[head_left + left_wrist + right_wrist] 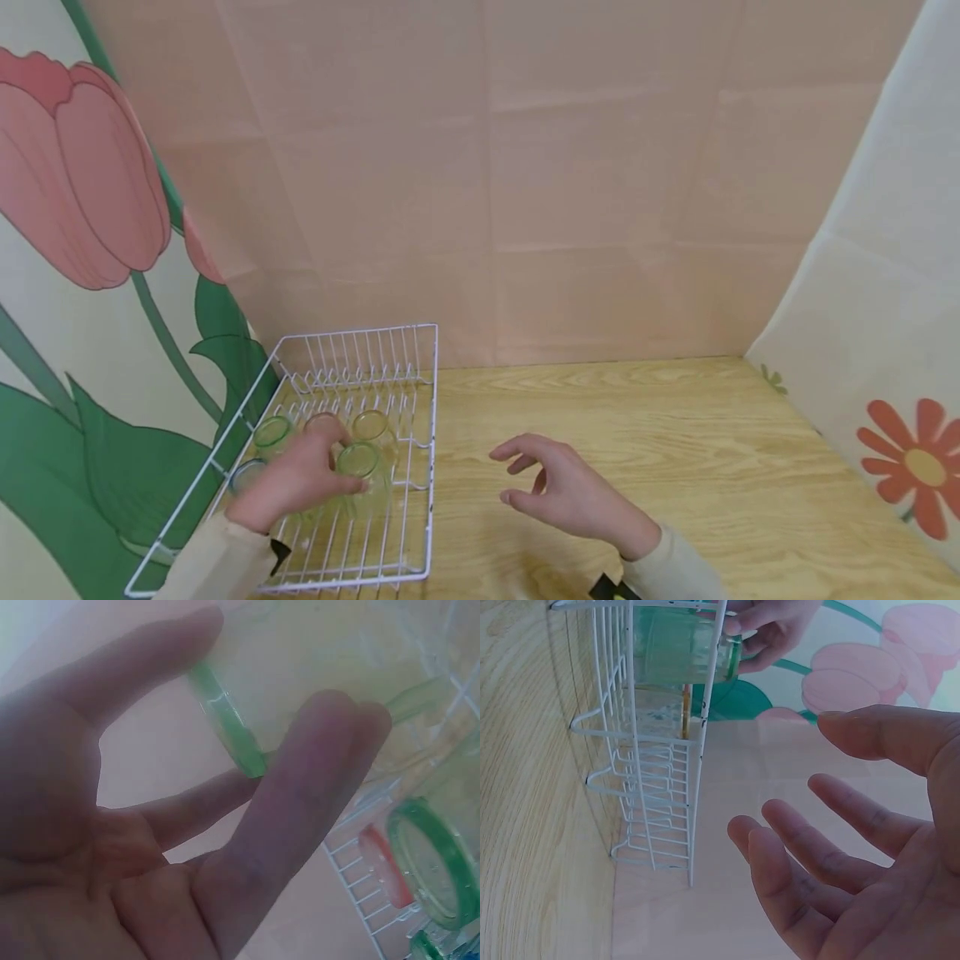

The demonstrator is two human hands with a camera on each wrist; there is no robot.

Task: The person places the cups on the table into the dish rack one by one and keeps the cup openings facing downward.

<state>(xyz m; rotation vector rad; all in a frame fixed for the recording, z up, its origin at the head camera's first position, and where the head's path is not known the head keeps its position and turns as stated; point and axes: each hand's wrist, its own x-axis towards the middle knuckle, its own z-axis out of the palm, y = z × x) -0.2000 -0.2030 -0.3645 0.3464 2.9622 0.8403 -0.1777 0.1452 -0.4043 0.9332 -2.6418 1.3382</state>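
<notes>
My left hand (296, 479) holds a clear green-rimmed glass (372, 496) near its top, inside the white wire dish rack (432, 450). In the left wrist view the thumb and fingers lie on different sides of the green rim (229, 720). Whether the glass touches the rack floor, I cannot tell. Around it stand an amber-rimmed glass (372, 423), a second green-rimmed glass (272, 431), a pink-rimmed glass (324, 419) and a blue-rimmed glass (243, 473), the last two partly behind my hand. My right hand (573, 500) hovers right of the rack with loosely bent fingers and nothing in them.
Wire slots (352, 375) line the rack's back. A wood-grain tabletop (637, 433) stretches to the right. Behind rises a pinkish cloth (525, 208); flower-printed cloths flank the table, with a tulip print (82, 167) at left and a red flower print (918, 467) at right.
</notes>
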